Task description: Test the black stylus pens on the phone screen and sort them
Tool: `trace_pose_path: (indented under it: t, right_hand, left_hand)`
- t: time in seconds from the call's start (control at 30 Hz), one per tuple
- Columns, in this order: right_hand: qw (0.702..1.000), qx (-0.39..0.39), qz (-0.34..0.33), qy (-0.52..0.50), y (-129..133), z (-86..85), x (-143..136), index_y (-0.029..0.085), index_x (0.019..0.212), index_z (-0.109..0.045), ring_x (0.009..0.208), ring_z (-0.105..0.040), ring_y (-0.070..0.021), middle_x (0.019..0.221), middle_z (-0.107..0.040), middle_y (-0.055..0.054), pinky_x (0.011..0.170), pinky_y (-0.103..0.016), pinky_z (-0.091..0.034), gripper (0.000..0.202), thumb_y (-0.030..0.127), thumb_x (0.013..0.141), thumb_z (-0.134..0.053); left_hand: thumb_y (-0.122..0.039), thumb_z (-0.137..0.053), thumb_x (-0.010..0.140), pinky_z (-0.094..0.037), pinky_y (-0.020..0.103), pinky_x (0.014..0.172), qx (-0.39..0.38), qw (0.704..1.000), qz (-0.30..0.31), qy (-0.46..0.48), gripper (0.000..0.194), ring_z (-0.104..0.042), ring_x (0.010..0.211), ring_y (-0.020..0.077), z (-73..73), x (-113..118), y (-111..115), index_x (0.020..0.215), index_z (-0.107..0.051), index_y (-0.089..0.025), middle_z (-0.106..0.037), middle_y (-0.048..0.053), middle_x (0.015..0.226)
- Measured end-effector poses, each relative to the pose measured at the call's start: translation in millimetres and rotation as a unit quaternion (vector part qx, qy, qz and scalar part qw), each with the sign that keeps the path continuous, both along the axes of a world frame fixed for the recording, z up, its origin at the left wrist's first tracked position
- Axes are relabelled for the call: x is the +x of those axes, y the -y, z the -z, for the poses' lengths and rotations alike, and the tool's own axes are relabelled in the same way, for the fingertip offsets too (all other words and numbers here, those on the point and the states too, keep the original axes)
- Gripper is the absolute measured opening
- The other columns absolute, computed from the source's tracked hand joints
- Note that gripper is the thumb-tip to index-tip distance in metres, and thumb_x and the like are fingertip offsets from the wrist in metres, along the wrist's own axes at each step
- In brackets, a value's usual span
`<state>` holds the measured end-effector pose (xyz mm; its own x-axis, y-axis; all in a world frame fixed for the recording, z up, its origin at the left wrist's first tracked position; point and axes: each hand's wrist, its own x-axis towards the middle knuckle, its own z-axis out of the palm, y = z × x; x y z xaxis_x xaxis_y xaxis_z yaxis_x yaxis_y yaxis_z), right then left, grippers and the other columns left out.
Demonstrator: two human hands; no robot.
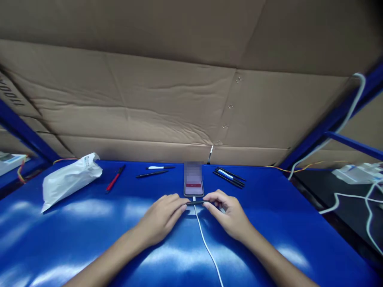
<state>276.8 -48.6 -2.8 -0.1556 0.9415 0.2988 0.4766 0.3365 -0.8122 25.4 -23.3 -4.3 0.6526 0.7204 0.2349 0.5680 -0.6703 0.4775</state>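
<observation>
A slim black pen (196,203) lies level between my hands, just in front of the phone. My left hand (163,215) pinches one end of it, thumb and fingers together. The other end is pinched by the thumb and fingertips of my right hand (228,211). Behind the pen is a phone (194,179) with a blurred patch on its screen, and a white cable (203,235) runs from it towards me, passing by the pen. Several pens (229,177) lie together right of the phone. To its left are a black pen (152,174) and a white-and-black pen (160,168).
On the blue table (89,239), a red-and-black pen-like item (115,179) and a white plastic bag (70,179) lie to the left. Cardboard (167,107) walls the back. Blue frame bars (305,131) stand at the sides, with a white cable (344,119) at right.
</observation>
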Motion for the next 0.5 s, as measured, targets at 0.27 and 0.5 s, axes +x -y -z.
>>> trace_pose_path:
  t: [0.27, 0.5]
  right_hand:
    - [0.998, -0.019, -0.038, 0.054, 2, 1.0, -4, 0.02, 0.059, -0.058, 0.06, -0.057, -0.0151, 0.059, -0.06, -0.001, 0.062, -0.027, -0.041, 0.054, 0.043, 0.105, -0.045]
    - [0.998, -0.036, -0.04, 0.042, 5, -9.2, -4, 0.021, 0.093, -0.068, 0.069, -0.057, -0.016, 0.076, -0.066, 0.0, 0.064, -0.026, -0.04, 0.03, 0.043, 0.103, -0.05]
  left_hand:
    - [-0.034, -0.034, 0.11, -0.049, 0.036, 0.087, 0.001, 1.0, 0.018, -0.018, 0.036, -0.065, 0.094, 0.022, 2.5, 5, 6, 0.124, -0.065, -0.025, -0.071, 0.005, 0.105]
    - [-0.034, -0.034, 0.11, -0.049, 0.037, 0.09, 0.024, 0.999, -0.013, -0.025, 0.035, -0.067, 0.097, 0.0227, 0.5, 2, 5, 0.124, -0.065, -0.025, -0.072, 0.005, 0.113]
